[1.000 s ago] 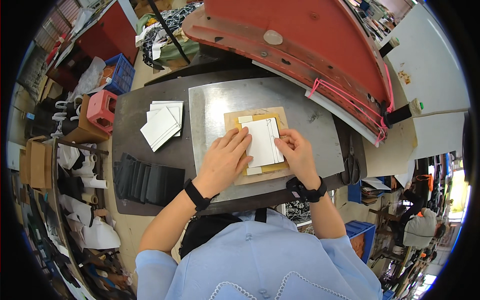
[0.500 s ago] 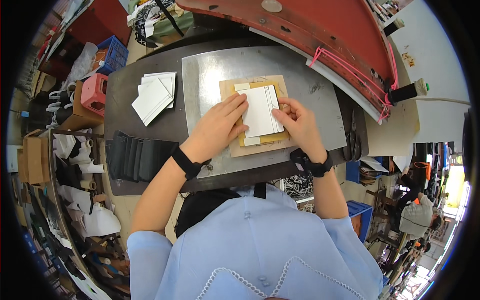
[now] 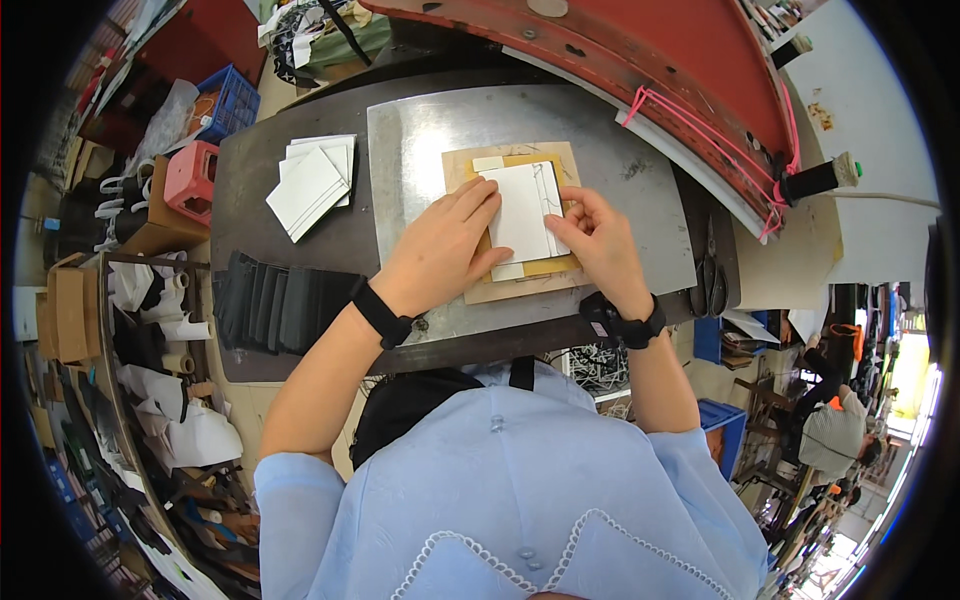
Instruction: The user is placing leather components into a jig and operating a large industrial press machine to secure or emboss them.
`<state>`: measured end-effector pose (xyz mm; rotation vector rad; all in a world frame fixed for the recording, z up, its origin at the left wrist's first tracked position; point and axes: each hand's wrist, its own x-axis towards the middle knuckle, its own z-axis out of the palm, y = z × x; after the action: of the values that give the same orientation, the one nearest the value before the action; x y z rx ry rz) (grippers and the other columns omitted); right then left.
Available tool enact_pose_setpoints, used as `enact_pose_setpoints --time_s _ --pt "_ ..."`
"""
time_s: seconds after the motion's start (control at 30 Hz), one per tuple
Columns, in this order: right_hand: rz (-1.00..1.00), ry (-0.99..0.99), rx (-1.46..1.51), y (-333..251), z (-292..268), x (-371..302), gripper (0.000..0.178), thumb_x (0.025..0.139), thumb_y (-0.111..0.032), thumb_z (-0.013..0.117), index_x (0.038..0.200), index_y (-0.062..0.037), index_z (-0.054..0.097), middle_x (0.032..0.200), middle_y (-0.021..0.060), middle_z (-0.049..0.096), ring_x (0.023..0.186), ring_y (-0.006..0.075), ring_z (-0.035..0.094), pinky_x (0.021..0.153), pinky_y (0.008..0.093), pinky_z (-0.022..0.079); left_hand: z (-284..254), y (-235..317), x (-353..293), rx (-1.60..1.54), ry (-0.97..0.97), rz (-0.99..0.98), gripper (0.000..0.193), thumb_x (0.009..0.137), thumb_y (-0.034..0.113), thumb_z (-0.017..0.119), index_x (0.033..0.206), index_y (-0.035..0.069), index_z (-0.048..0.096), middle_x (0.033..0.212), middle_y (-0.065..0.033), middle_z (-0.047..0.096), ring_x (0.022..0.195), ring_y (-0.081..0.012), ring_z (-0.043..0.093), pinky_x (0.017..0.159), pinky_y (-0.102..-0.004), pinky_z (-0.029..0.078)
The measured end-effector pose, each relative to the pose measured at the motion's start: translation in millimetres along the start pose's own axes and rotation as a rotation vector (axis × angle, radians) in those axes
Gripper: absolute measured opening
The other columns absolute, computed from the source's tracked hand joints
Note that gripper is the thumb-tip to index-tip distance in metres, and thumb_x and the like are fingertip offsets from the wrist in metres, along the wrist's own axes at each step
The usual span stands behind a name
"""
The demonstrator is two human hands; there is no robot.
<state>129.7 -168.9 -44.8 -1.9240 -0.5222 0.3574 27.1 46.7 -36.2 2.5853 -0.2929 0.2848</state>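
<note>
A white rectangular card (image 3: 522,212) with dark lines along its right side lies on a yellow plate (image 3: 547,267), which rests on a tan board (image 3: 482,293). My left hand (image 3: 442,240) lies over the card's left edge, fingers stretched out and thumb spread at its lower corner. At the right edge, my right hand (image 3: 600,240) has its thumb and bent fingers closed on the card's border. Pale strips show on the yellow plate above and below the card's left part.
Beneath the board is a grey metal sheet (image 3: 400,135) on a dark table (image 3: 245,190). White cards (image 3: 312,188) are piled at the left, with a row of black pieces (image 3: 280,305) nearer me. A red machine (image 3: 640,60) overhangs the far right; scissors (image 3: 711,275) lie at the right edge.
The view has shifted slightly, so the table sits a little higher in the picture. Both hands remain at the card, with hardly any other movement.
</note>
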Motion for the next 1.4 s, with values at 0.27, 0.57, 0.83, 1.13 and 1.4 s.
enact_pose_setpoints --time_s 0.27,0.57,0.83,1.13,1.4 --pt "-0.030 0.035 -0.207 -16 -2 -5 0.039 0.085 -0.016 0.072 0.120 -0.0007 0.063 0.094 0.0075 0.065 0.079 0.0181 0.060 0.070 0.0316 0.049 -8 1 5 0.147 -0.031 0.110 0.053 0.086 0.030 0.073 0.130 0.004 0.058 0.140 -0.0156 0.053 0.130 -0.0325 0.050 0.107 -0.0443 0.041" --pt "-0.681 -0.078 -0.809 -14 6 -5 0.041 0.085 -0.006 0.057 0.126 -0.0019 0.061 0.137 0.0114 0.058 0.127 0.0289 0.053 0.102 0.0396 0.043 -8 -1 6 0.117 -0.050 0.102 0.054 0.086 0.031 0.073 0.131 0.005 0.059 0.140 -0.0130 0.055 0.134 -0.0293 0.049 0.107 -0.0422 0.040" --pt "-0.714 -0.073 -0.899 -22 8 -8 0.043 0.084 -0.007 0.056 0.126 0.0023 0.060 0.136 0.0130 0.059 0.126 0.0279 0.055 0.102 0.0394 0.043 -9 -1 6 0.143 -0.034 0.112 0.053 0.087 0.033 0.073 0.130 0.005 0.060 0.139 -0.0130 0.056 0.133 -0.0294 0.050 0.108 -0.0433 0.041" --pt "-0.770 0.024 -0.884 -17 14 -20 0.036 0.081 -0.008 0.058 0.113 0.0061 0.064 0.122 0.0178 0.065 0.116 0.0305 0.059 0.105 0.0418 0.043 -5 -1 6 0.151 -0.044 0.105 0.054 0.087 0.032 0.072 0.132 0.005 0.060 0.142 -0.0131 0.054 0.134 -0.0292 0.049 0.111 -0.0443 0.039" --pt "-0.752 0.044 -0.759 -14 14 -27 0.030 0.080 -0.007 0.058 0.107 0.0049 0.065 0.118 0.0159 0.067 0.112 0.0284 0.060 0.101 0.0431 0.045 -9 2 7 0.143 -0.052 0.104 0.053 0.088 0.032 0.072 0.131 0.004 0.060 0.140 -0.0137 0.055 0.133 -0.0298 0.049 0.112 -0.0455 0.037"
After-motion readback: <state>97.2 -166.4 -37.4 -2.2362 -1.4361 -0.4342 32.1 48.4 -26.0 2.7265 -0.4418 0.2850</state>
